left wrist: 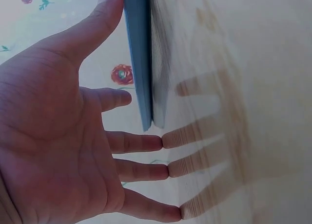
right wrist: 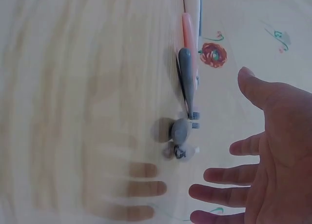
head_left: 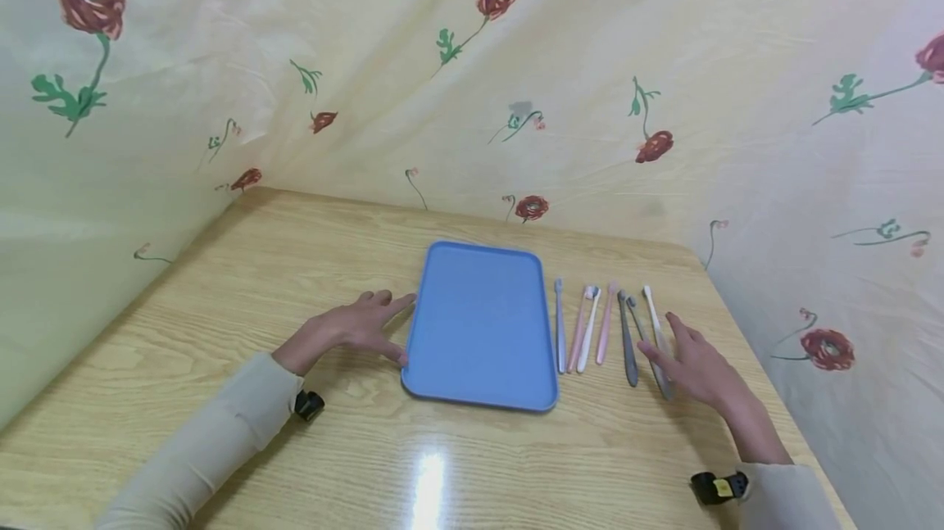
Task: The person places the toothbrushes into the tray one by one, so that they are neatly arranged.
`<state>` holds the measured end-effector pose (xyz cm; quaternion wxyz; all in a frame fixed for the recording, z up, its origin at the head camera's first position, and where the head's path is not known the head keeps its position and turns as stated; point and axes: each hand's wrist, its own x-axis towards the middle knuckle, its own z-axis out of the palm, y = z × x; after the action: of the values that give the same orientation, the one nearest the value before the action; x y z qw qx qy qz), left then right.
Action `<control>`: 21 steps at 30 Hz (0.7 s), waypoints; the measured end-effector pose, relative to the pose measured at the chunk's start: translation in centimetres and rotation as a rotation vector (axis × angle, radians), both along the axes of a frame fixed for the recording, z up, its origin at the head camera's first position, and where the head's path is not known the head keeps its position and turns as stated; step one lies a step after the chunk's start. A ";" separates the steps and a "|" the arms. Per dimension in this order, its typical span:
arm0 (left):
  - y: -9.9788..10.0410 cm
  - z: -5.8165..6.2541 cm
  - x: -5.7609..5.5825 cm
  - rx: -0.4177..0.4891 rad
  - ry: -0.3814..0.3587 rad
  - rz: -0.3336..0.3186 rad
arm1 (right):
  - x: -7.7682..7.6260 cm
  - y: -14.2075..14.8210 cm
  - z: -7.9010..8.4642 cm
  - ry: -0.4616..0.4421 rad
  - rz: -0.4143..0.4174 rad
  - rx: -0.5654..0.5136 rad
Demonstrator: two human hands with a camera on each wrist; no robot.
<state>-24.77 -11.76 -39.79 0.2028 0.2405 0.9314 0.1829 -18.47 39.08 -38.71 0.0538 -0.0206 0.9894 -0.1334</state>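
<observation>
A blue rectangular tray [head_left: 483, 321] lies flat on the table. Beside its left edge is my left hand [head_left: 363, 325], fingers spread; in the left wrist view the thumb touches the tray's rim [left wrist: 139, 63] and several fingertips rest on the tabletop. To the tray's right lies a loose row of toothbrushes: a blue one [head_left: 560, 333], pink ones [head_left: 606, 325], a white one [head_left: 589, 333], grey ones [head_left: 628, 342] and another white one [head_left: 652, 313]. Over the row's right end hovers my right hand [head_left: 696, 366], fingers extended, holding nothing; it partly hides the rightmost brushes.
The wooden table [head_left: 295, 251] is bounded at the back and sides by a hanging cloth [head_left: 413, 71] printed with red flowers. A bright light reflection shows on the tabletop in front of the tray. Each wrist carries a small black camera.
</observation>
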 end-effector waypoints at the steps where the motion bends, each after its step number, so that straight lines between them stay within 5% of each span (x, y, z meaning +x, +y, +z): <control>1: 0.0 0.0 0.0 -0.002 0.002 -0.001 | 0.0 0.2 0.0 -0.003 -0.002 0.000; 21: 0.3 -0.1 0.1 -0.022 -0.014 -0.003 | -0.9 2.8 -0.6 -0.035 0.001 -0.029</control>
<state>-24.67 -11.49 -39.90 0.2124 0.2384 0.9315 0.1741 -19.35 41.84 -39.27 0.0707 -0.0196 0.9862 -0.1482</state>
